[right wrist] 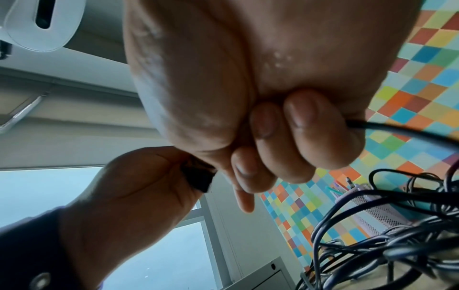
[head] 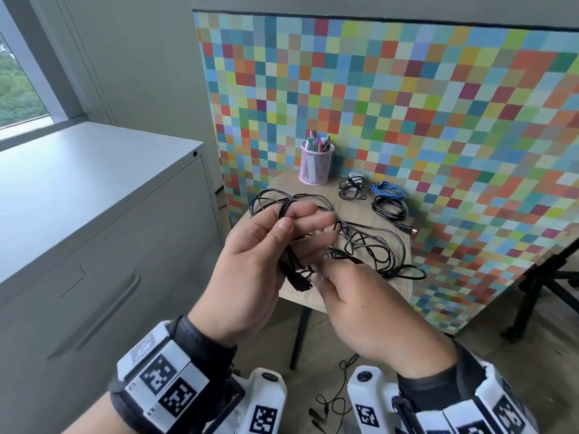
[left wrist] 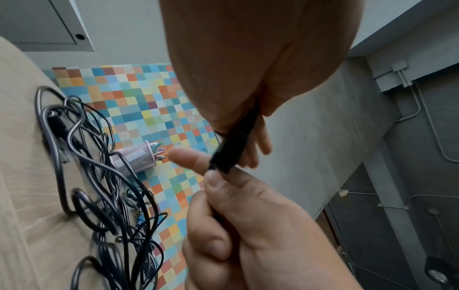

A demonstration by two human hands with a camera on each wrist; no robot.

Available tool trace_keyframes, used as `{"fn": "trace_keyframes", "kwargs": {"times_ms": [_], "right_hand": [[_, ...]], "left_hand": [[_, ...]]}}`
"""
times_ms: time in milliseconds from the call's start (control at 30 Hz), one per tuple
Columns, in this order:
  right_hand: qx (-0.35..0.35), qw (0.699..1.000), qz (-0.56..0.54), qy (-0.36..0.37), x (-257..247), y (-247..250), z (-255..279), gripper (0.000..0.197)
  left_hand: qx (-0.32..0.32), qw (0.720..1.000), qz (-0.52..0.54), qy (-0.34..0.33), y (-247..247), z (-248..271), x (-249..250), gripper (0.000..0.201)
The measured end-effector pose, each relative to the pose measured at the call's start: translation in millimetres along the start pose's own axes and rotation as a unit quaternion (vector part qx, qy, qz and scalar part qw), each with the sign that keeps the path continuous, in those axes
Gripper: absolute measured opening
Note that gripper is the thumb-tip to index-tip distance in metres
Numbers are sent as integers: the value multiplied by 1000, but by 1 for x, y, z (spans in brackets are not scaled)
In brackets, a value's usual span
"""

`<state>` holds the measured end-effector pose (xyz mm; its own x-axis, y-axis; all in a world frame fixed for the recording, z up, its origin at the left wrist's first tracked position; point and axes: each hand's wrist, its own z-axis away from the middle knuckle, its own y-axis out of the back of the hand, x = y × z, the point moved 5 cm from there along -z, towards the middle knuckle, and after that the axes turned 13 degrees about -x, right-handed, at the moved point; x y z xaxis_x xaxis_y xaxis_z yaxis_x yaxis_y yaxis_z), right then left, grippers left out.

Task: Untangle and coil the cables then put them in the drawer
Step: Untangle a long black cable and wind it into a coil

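A long black cable (head: 374,245) lies tangled on the small wooden table (head: 351,296). My left hand (head: 297,223) is raised over the table's near-left corner; its thumb and fingers hold a bunch of that cable's loops (head: 271,198). Just below it my right hand (head: 319,270) pinches the black end piece (left wrist: 231,145) that hangs under the left palm. In the right wrist view its fingers (right wrist: 285,137) curl round a strand of the cable (right wrist: 397,129). The grey cabinet's drawers (head: 103,311) at the left are closed.
At the table's back stand a pink mesh pen cup (head: 316,164), a small black coil (head: 352,189), a blue coil (head: 387,189) and another black coil (head: 390,209). A multicoloured checkered board (head: 407,104) rises behind the table. A thin cable (head: 336,399) trails on the floor below.
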<state>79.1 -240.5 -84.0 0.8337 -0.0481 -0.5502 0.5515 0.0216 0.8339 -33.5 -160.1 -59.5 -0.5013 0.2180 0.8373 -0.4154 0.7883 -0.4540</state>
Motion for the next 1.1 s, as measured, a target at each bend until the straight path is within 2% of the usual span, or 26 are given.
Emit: {"fn": "trace_keyframes", "kwargs": {"times_ms": [133,233,300,333,367,433,467,500,533,567,600,633,700,733,800,867,967,1033,1100], "right_hand": [[0,999,12,-32,7,2,0,32],[-29,999,-17,-7,2,-2,0,19],[-55,997,-45,12,-3,-2,2,15],[-67,996,-51,18,-4,1,3,17],[-75,996,-50,22,-4,5,4,17],[-74,996,-41,25,-2,18,8,16],[-67,997,-41,20,-2,26,10,17],[-59,997,-44,16,-2,34,13,17],[-49,997,-49,18,-3,41,16,16],[-37,997,-56,27,-4,48,18,16],[-25,997,-65,39,-5,55,20,17],[-13,996,-73,51,-5,60,20,16],[20,993,-90,69,-2,71,20,16],[42,991,-103,79,1,76,19,15],[76,984,-131,96,8,80,14,14],[102,977,-159,96,18,73,7,16],[133,970,-194,67,36,50,-4,17],[119,972,-195,50,39,28,-9,16],[87,979,-171,68,27,8,-10,16]], "left_hand": [[-64,998,-2,15,-3,3,-3,27],[-75,996,-41,12,1,2,-7,31],[-85,986,-142,7,1,3,-7,30],[-91,970,-225,5,2,3,-7,28],[-99,942,-322,5,3,4,-7,27],[-121,863,-490,20,5,4,-9,25],[-128,833,-538,34,6,3,-9,24],[-138,815,-560,53,7,3,-11,24],[-153,809,-563,73,7,3,-13,23],[-167,813,-551,94,7,3,-15,20],[-175,829,-519,112,5,4,-17,18],[-175,858,-465,128,4,6,-18,22],[-161,915,-333,161,3,8,-19,42],[-156,932,-279,174,4,8,-20,48],[-153,952,-201,175,1,9,-20,47],[-142,970,-121,158,-2,8,-16,37],[-114,991,-25,70,-5,4,-4,25],[-81,997,-10,17,-2,1,2,21],[-51,999,-19,0,0,-1,4,19]]}}
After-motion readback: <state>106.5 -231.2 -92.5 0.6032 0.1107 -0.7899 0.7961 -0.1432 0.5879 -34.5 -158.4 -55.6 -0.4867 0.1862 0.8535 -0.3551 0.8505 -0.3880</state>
